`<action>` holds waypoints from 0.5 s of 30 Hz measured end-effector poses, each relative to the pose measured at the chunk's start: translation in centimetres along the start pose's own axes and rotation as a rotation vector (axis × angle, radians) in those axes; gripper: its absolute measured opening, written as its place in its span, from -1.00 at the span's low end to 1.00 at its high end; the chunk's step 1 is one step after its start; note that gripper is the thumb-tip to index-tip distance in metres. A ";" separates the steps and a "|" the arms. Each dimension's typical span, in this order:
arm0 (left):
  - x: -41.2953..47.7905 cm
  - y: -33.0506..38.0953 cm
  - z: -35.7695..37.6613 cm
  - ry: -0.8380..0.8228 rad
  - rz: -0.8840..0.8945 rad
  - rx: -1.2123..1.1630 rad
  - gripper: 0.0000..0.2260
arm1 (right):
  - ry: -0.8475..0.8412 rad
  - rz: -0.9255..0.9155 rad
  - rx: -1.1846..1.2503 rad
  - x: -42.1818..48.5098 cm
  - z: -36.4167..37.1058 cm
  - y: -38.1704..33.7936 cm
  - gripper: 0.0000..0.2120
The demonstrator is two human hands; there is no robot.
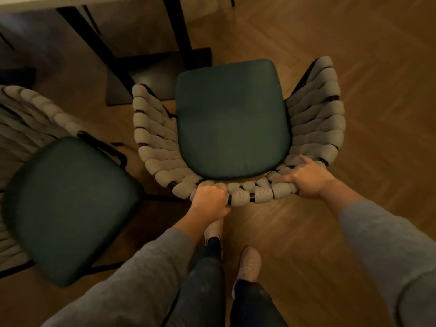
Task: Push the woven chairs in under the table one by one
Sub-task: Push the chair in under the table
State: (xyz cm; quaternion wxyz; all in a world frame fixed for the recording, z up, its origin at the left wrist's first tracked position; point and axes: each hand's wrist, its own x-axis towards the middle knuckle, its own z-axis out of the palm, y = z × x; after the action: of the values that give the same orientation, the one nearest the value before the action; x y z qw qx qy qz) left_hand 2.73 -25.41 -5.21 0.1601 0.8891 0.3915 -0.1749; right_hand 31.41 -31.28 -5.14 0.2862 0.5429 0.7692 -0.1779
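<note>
A woven chair (232, 119) with a dark green seat cushion and pale padded rope backrest stands right in front of me, its seat facing the table (70, 1). My left hand (210, 200) is closed around the top rail of the backrest at its left. My right hand (306, 179) grips the same rail at its right, fingers over the woven cords. A second woven chair (68, 206) of the same kind stands at the left, turned at an angle. The table's white top edge shows along the upper left, with its black legs (179, 31) and base plate just beyond the chair's front.
The floor is herringbone wood parquet (354, 55), open to the right of the chair. My two feet in pale shoes (250, 263) stand directly behind the chair. The second chair's black frame (113, 149) sits close to the left armrest of the gripped chair.
</note>
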 end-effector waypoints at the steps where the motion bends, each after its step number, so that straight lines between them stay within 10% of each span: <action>1: 0.7 -0.7 -0.5 -0.011 0.020 -0.009 -0.71 | -0.005 0.020 0.008 0.7 -0.8 0.5 -0.53; 15: 7.3 -9.8 -4.5 -0.170 0.007 -0.025 -0.47 | -0.009 -0.026 -0.092 10.2 -9.9 5.5 -0.58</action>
State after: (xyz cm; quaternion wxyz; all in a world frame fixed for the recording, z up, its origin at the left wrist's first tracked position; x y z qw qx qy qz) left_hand 0.86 -12.52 -5.83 0.2045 0.8703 0.3754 -0.2444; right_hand 31.56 -16.13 -3.80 0.3121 0.5184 0.7822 -0.1485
